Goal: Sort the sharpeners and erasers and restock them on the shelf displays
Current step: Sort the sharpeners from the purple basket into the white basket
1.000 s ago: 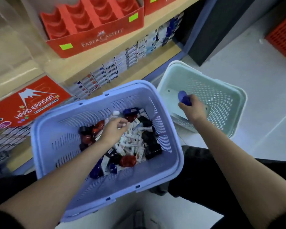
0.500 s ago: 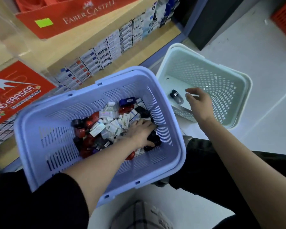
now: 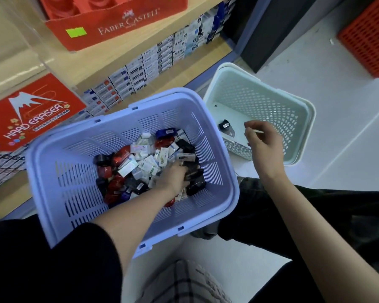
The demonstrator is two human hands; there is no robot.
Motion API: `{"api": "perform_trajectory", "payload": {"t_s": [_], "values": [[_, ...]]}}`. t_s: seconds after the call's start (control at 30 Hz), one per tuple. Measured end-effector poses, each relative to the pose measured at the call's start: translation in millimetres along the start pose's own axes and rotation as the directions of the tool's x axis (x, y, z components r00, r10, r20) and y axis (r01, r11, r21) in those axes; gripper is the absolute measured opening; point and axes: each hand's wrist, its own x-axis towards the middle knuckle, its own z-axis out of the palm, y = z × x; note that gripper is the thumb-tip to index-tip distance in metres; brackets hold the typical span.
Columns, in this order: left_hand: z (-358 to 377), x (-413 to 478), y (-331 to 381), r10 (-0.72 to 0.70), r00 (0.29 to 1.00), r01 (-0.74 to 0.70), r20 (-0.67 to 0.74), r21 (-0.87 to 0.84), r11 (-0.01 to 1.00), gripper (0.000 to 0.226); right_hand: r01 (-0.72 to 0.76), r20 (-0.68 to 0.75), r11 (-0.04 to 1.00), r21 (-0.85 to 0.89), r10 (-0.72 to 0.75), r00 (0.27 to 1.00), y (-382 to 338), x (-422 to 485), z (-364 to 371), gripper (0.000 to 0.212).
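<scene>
A lilac basket (image 3: 53,162) in front of me holds a mixed heap of white boxed erasers (image 3: 149,160) and red, black and blue sharpeners (image 3: 116,158). My left hand (image 3: 173,178) reaches down into the right side of the heap, its fingers curled round a black sharpener (image 3: 195,176); the fingertips are buried. To the right stands a pale green basket (image 3: 302,119) with one dark sharpener (image 3: 224,124) on its floor. My right hand (image 3: 265,143) hovers over that basket's near rim, fingers loosely curled and holding nothing.
Wooden shelves at the upper left carry a red Faber-Castell display box (image 3: 118,25), a red Hard Eraser box (image 3: 31,117) and rows of small white product boxes (image 3: 140,68). An orange crate (image 3: 370,36) stands at the far right on the white floor. My legs lie below the baskets.
My right hand let a sharpener drop into the green basket and has pulled back slightly. My left hand shifted from the white erasers to the black sharpeners on the right.
</scene>
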Motion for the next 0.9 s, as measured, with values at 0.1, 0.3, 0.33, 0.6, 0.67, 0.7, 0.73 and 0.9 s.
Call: {"api": "perform_trajectory", "payload": {"t_s": [0.1, 0.3, 0.33, 0.6, 0.67, 0.7, 0.73, 0.9], "values": [[-19.5, -19.5, -20.2, -0.126, 0.991, 0.107, -0.031, -0.358, 0.928, 0.046, 0.239, 0.034, 0.969, -0.066, -0.237, 0.971, -21.1, -20.3, 7.2, 0.014], [-50.0, -66.1, -96.4, -0.346, 0.926, 0.207, -0.152, -0.561, 0.802, 0.039, 0.389, 0.546, 0.881, -0.267, -0.194, 0.815, -14.0, -20.7, 102.6, 0.025], [-53.3, -69.8, -106.8, -0.381, 0.912, 0.227, -0.153, -0.585, 0.779, 0.045, 0.365, 0.582, 0.873, -0.324, -0.12, 0.804, -3.1, -13.0, 123.7, 0.031], [-65.9, -60.1, -121.8, -0.341, 0.939, 0.201, -0.047, -0.731, 0.653, 0.027, 0.44, 0.616, 0.717, -0.541, -0.019, 0.788, 64.6, 44.6, 196.4, 0.067], [-64.5, -57.9, -121.2, -0.32, 0.947, 0.208, -0.01, -0.742, 0.638, 0.025, 0.468, 0.632, 0.699, -0.54, -0.03, 0.774, 71.2, 43.6, 197.1, 0.065], [-63.7, -57.4, -121.0, -0.316, 0.949, 0.212, 0.0, -0.742, 0.636, 0.024, 0.486, 0.637, 0.679, -0.549, -0.037, 0.77, 74.1, 42.0, 197.9, 0.065], [-62.5, -57.3, -120.9, -0.316, 0.949, 0.215, 0.005, -0.742, 0.635, 0.021, 0.507, 0.635, 0.648, -0.569, -0.046, 0.771, 74.7, 39.9, 198.8, 0.066], [-58.9, -62.1, -124.3, -0.344, 0.939, 0.222, -0.007, -0.749, 0.624, 0.021, 0.545, 0.624, 0.573, -0.612, -0.072, 0.778, 65.5, 37.4, 201.9, 0.064]]}}
